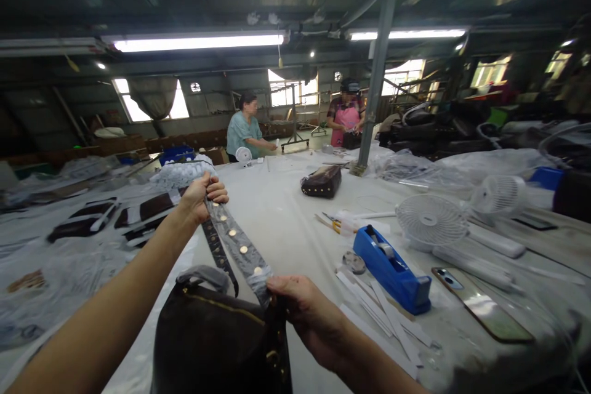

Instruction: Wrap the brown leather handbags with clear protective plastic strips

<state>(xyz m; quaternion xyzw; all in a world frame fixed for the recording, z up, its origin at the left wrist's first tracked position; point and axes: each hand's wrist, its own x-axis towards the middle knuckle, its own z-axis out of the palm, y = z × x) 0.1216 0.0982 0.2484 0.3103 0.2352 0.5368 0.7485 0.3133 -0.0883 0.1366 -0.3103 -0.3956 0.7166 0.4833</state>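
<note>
A dark brown handbag (pixel 210 345) with a gold zipper stands close in front of me. Its studded strap (pixel 237 240), wrapped in clear plastic with gold round studs along it, is stretched slantwise above the table. My left hand (pixel 203 196) is closed around the strap's far end. My right hand (pixel 305 305) pinches the near end by the bag's side, thumb on top of the bunched plastic. Another stretch of dark strap hangs below the wrapped part. Grey wrapping covers a loop on top of the bag.
On the right lie a blue tape dispenser (pixel 392 271), a phone (pixel 482 305), white fans (pixel 431 220), paper strips (pixel 383 314) and yellow-handled pliers (pixel 335 221). Another brown bag (pixel 322 181) sits farther back, near a post (pixel 376 80). Two people work beyond the table. Flat dark pieces (pixel 85 218) lie left.
</note>
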